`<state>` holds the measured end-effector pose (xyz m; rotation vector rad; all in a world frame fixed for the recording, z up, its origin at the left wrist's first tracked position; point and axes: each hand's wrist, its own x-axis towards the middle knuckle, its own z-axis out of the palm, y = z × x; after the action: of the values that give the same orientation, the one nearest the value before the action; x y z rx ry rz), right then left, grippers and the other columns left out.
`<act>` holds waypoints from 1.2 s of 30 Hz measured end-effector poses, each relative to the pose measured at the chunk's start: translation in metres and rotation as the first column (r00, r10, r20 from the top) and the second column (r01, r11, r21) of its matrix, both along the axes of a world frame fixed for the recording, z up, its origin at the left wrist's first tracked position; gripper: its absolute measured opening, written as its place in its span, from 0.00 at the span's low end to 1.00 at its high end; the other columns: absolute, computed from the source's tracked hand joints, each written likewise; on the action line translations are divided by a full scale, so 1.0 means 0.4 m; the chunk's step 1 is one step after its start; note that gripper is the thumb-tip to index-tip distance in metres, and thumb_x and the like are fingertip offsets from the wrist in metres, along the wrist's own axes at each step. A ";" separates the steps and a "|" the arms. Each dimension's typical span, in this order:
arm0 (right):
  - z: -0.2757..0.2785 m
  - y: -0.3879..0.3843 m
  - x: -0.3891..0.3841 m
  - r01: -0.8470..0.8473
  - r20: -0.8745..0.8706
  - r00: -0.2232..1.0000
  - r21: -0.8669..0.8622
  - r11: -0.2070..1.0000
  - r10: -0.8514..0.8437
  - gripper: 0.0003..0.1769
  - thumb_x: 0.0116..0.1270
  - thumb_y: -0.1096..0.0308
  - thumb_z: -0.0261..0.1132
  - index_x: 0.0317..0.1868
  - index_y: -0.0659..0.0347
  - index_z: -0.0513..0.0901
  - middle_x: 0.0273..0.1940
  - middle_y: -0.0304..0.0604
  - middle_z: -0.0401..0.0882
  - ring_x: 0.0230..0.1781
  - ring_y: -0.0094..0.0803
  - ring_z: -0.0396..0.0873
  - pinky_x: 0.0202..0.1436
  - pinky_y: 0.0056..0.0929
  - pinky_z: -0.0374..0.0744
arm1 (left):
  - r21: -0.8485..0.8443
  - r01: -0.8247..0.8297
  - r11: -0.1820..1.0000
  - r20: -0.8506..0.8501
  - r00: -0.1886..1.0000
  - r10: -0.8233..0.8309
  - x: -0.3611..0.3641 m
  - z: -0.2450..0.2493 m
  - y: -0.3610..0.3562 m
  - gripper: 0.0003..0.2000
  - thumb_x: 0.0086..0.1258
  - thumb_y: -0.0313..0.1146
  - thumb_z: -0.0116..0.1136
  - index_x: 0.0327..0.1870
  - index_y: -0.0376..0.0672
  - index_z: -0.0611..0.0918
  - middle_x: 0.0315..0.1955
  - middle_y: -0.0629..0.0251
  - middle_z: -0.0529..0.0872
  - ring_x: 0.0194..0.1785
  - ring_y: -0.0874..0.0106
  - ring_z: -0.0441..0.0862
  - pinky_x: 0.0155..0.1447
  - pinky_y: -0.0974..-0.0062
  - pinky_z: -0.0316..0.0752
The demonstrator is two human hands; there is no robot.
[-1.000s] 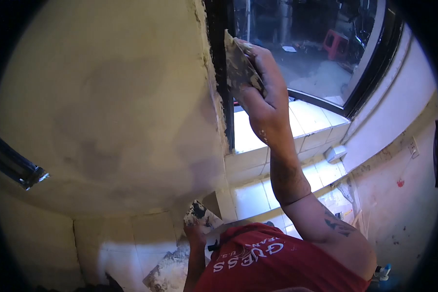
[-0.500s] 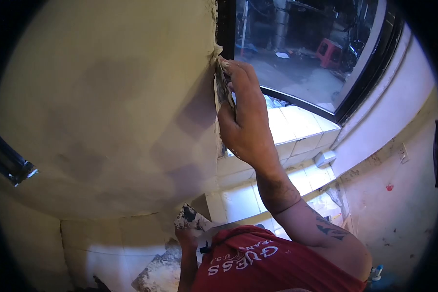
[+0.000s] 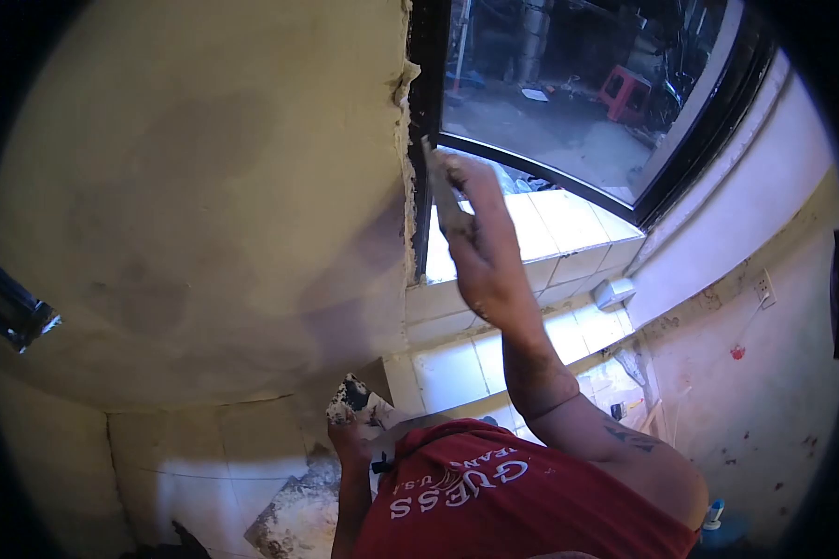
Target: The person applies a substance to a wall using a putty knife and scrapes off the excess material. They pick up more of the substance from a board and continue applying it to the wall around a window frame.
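Note:
My right hand (image 3: 489, 252) is raised near the window frame, its fingers closed around a flat, grey scraper (image 3: 441, 186). The scraper's blade points up, just right of the rough plaster edge (image 3: 406, 168) of the wall, with a small gap between them. Low down in front of my body, my left hand (image 3: 349, 442) grips a tool smeared with white plaster (image 3: 368, 413). The lower part of this tool is partly hidden by my red shirt.
A black-framed window (image 3: 550, 174) stands at upper right above a tiled sill (image 3: 555, 224). A yellowish wall (image 3: 205, 205) fills the left. A plaster-spattered board (image 3: 298, 514) lies below. A socket (image 3: 764, 289) is on the right wall.
My right hand and the scraper have come down and away from the plaster edge, showing more of the blade. My left hand stays low with its tool. The view has shifted slightly.

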<state>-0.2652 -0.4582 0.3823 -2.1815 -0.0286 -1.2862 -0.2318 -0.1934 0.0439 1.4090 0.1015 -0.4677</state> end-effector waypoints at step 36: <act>0.005 0.062 -0.015 -0.006 -0.043 0.999 -0.039 0.999 0.004 0.32 0.43 0.87 0.46 0.55 0.70 0.62 0.51 0.59 0.61 0.55 0.55 0.61 0.60 0.37 0.60 | 0.445 0.017 0.896 0.534 0.797 -0.281 -0.016 -0.023 0.008 0.14 0.66 0.31 0.47 0.48 0.33 0.70 0.44 0.55 0.76 0.45 0.65 0.76 0.48 0.69 0.71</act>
<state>-0.2712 -0.4335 0.3845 -2.2404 -0.0425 -1.2448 -0.2381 -0.1903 0.0348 1.9470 -0.4519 -0.1154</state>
